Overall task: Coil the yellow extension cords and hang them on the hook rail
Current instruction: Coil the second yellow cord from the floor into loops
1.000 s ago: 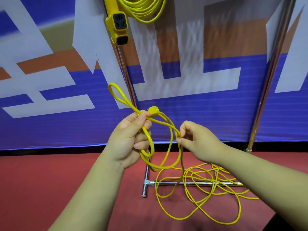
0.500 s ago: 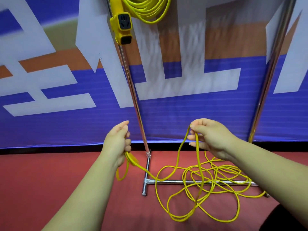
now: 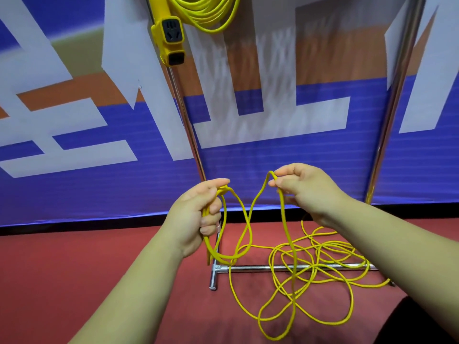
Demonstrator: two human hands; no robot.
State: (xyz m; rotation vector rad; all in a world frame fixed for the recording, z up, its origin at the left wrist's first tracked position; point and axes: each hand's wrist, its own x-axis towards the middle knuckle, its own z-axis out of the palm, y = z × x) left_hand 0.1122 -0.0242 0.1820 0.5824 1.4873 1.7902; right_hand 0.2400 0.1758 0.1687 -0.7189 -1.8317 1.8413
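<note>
A few loops of the thin yellow extension cord (image 3: 288, 232) are gripped in the left hand (image 3: 196, 214), with the fingers curled round them and the thumb laid on top. A raised bend of the same cord is pinched between thumb and forefinger of the right hand (image 3: 305, 189). The rest lies in a loose tangle on the red floor (image 3: 74, 281), across the chrome base bar (image 3: 260, 268) of the rack. A finished yellow coil (image 3: 211, 13) with its yellow socket block (image 3: 171, 38) hangs beside the chrome upright (image 3: 186, 115) (the rail itself is out of view above). The coiling is judged to be at an early stage. For a neat coil, each new loop should be matched in length to those held and laid against them without a twist. The slack should be drawn slowly, so that crossings in the tangle are not pulled into knots or snagged on the bar.
</note>
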